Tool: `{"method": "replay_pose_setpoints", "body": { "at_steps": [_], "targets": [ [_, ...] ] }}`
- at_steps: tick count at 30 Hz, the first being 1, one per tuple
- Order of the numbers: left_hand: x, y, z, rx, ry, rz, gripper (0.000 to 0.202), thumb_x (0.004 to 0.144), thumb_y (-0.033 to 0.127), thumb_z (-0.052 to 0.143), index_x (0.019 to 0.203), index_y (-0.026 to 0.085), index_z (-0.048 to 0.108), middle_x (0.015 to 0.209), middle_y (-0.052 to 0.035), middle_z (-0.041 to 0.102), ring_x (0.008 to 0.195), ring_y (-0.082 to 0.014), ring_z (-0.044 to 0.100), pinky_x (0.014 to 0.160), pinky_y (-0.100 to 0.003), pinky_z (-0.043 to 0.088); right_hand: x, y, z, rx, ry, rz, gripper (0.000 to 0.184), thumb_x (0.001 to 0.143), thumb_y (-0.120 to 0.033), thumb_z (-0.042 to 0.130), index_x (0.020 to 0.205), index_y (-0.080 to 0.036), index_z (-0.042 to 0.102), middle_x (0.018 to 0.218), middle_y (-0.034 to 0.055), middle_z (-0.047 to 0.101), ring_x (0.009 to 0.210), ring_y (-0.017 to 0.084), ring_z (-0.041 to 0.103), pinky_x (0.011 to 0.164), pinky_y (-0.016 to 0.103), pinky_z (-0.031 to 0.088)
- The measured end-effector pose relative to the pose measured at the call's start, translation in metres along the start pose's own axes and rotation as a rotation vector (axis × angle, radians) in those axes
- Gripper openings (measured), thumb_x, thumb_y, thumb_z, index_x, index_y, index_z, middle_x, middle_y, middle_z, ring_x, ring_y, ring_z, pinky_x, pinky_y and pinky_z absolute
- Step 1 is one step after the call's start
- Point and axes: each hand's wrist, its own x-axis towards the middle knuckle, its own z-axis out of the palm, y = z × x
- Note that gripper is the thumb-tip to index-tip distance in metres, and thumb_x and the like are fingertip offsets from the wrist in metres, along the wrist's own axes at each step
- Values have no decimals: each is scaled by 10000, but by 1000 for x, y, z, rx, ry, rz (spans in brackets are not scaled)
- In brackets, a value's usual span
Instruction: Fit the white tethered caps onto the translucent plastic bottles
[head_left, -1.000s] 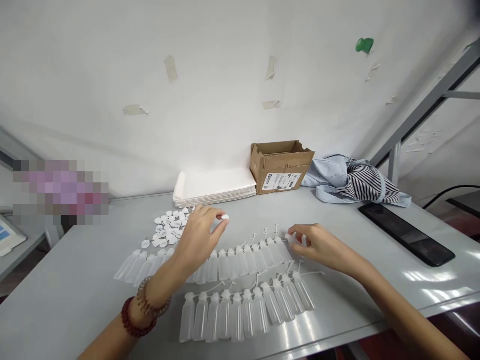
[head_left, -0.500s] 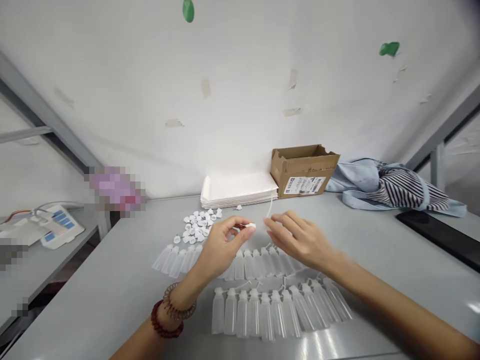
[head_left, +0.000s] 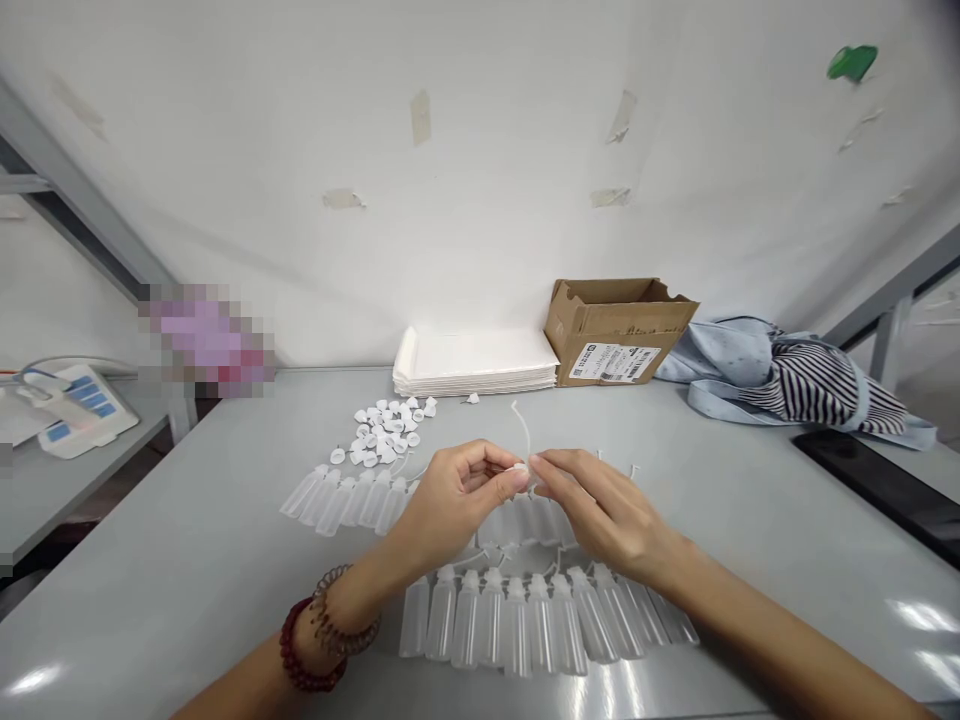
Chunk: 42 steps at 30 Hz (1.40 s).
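My left hand (head_left: pixel 450 500) pinches a small white cap (head_left: pixel 519 468) between thumb and fingertips. My right hand (head_left: pixel 600 510) meets it fingertip to fingertip, gripping a small translucent bottle with a thin white strap (head_left: pixel 520 430) curling upward. Both hands hover above two rows of small translucent plastic bottles lying on the grey table (head_left: pixel 187 560): a far row (head_left: pixel 345 495) and a near row (head_left: pixel 525 625). A pile of loose white caps (head_left: pixel 386 435) lies beyond the far row, to the left.
A stack of white sheets (head_left: pixel 476 362) and an open cardboard box (head_left: pixel 619 325) stand against the wall. Bundled blue and striped cloth (head_left: pixel 795 380) lies at the right, with a black flat device (head_left: pixel 885 490) near it. A white device with blue buttons (head_left: pixel 75 405) sits on the left side table.
My left hand carried the cap rightward from the pile. My right hand lifted a bottle from the far row and came left to meet it. The camera view shifted.
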Motion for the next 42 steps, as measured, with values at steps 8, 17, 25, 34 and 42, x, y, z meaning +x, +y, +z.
{"method": "replay_pose_setpoints", "body": {
  "at_steps": [8,17,25,34,42],
  "targets": [
    [-1,0,-2,324,-4,271,104,858,238,589,855,163,662,809,-41,672,758,-164,612,698,-282,488,5,-10,-5,634,-99,703,35,910,-231,513,900,-209,488,731,5,632,590,114,563,527,231,449],
    [1,2,-11,428,-78,487,130,865,134,578,959,153,666,866,-54,676,816,-163,602,732,-283,480,15,-4,-6,1421,-219,1028,297,856,-474,562,840,-210,426,693,-9,606,500,82,420,490,233,349],
    [0,8,-8,456,-63,280,239,845,332,628,1033,186,646,961,-26,672,846,-152,600,730,-251,466,10,-10,-10,961,-188,938,167,916,-373,499,875,-214,473,614,-48,498,546,99,443,519,233,365],
    [-2,6,-6,473,-58,264,219,915,311,511,826,150,630,762,-6,628,688,-112,551,623,-217,428,3,-16,-7,643,-95,745,22,903,-254,503,895,-234,496,741,-5,609,580,109,535,539,239,405],
    [-5,7,-11,547,-87,421,187,893,274,547,1056,196,594,1027,-47,632,971,-187,539,834,-308,430,13,-9,-15,1022,-263,905,149,946,-347,430,1040,-237,395,628,-45,566,502,102,460,477,226,399]
  ]
}}
